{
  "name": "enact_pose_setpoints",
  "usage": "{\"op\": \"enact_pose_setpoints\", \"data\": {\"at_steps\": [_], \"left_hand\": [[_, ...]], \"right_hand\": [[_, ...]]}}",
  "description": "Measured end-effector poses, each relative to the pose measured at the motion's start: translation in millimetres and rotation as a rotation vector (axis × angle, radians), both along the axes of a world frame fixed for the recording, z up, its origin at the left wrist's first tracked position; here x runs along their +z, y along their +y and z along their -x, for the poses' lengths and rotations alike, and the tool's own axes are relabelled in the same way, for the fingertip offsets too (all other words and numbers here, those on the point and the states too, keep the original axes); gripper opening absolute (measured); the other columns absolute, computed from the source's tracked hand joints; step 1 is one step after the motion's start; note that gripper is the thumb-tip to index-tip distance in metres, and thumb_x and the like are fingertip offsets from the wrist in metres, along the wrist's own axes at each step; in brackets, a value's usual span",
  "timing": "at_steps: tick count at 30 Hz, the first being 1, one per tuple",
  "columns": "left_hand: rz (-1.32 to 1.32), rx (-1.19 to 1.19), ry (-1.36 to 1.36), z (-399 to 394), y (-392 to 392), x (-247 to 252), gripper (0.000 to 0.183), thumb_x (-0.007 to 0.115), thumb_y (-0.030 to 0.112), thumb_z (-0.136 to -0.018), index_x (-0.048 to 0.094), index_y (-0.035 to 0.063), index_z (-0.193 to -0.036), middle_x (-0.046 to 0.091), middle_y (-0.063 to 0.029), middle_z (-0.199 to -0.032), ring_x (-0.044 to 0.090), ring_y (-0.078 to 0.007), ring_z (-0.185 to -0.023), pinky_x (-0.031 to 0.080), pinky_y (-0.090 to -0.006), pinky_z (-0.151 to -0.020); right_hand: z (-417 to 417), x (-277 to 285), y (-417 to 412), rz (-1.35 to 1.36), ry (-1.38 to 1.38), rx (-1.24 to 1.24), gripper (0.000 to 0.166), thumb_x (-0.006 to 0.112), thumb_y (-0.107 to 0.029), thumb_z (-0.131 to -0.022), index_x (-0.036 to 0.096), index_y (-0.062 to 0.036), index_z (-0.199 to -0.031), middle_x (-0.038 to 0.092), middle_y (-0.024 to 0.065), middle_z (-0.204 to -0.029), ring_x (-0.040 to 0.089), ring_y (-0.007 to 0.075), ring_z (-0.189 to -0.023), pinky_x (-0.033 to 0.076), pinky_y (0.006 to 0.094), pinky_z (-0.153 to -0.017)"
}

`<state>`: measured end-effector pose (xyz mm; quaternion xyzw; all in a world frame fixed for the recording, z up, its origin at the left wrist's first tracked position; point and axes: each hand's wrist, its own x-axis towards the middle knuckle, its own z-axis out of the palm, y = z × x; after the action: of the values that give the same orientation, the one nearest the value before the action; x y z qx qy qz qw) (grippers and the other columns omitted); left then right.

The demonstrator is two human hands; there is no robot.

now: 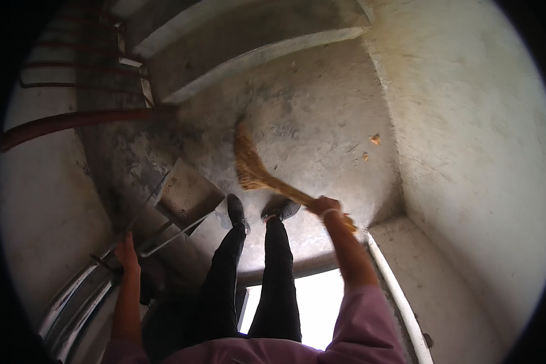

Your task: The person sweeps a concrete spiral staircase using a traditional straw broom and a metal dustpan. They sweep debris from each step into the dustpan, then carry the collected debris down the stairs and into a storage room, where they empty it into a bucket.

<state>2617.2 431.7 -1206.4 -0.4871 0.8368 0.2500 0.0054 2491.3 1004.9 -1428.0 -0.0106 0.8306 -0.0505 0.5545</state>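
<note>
My right hand grips the handle of a straw broom, whose bristles, slightly blurred, rest on or just over the concrete floor, ahead of my shoes. My left hand is at the lower left, beside a metal dustpan with a metal-rod handle frame. The fingers look closed around a thin rod of that frame, though the contact is partly hidden. Dirt or rust marks the pan's inside. Two small light-brown scraps, one larger than the other, lie on the floor to the right of the broom.
Concrete steps rise ahead. A dark red railing stands at the left, with metal pipes along the lower left. A pale wall bounds the right, and a white pipe runs at the lower right. Bright light enters behind my legs.
</note>
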Motion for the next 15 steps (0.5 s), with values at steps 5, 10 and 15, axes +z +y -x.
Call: {"op": "enact_pose_setpoints", "data": {"at_steps": [5, 10, 15], "left_hand": [[0.041, -0.004, 0.035, -26.7, -30.9, -21.2, 0.042, 0.059, 0.035, -0.082, 0.058, -0.0060, -0.077, 0.059, -0.0128, -0.072, 0.050, -0.0206, -0.065, 0.040, -0.0381, -0.062], [0.152, -0.110, -0.023, 8.6, -13.3, -52.1, 0.046, 0.063, 0.031, -0.079, 0.044, -0.0045, -0.056, 0.038, -0.0068, -0.052, 0.036, -0.0148, -0.054, 0.032, -0.0386, -0.051], [0.161, -0.191, -0.022, 35.3, 2.5, -68.1, 0.045, 0.063, 0.028, -0.079, 0.042, -0.0042, -0.055, 0.040, -0.0146, -0.051, 0.037, -0.0219, -0.049, 0.030, -0.0412, -0.050]], "right_hand": [[-35.2, 81.9, 158.3, -0.347, 0.078, -0.200, 0.059, 0.059, -0.064, -0.067, 0.067, -0.0111, -0.092, 0.065, 0.0125, -0.094, 0.062, 0.0303, -0.091, 0.048, 0.0392, -0.077], [-56.4, 148.9, 203.3, -0.489, 0.051, -0.047, 0.053, 0.053, -0.058, -0.077, 0.062, -0.0078, -0.090, 0.064, 0.0154, -0.088, 0.062, 0.0327, -0.084, 0.050, 0.0429, -0.070], [7.6, 154.4, 124.7, -0.239, 0.098, -0.083, 0.067, 0.048, -0.068, -0.074, 0.061, -0.0033, -0.089, 0.064, 0.0183, -0.081, 0.063, 0.0328, -0.081, 0.050, 0.0419, -0.069]]}}
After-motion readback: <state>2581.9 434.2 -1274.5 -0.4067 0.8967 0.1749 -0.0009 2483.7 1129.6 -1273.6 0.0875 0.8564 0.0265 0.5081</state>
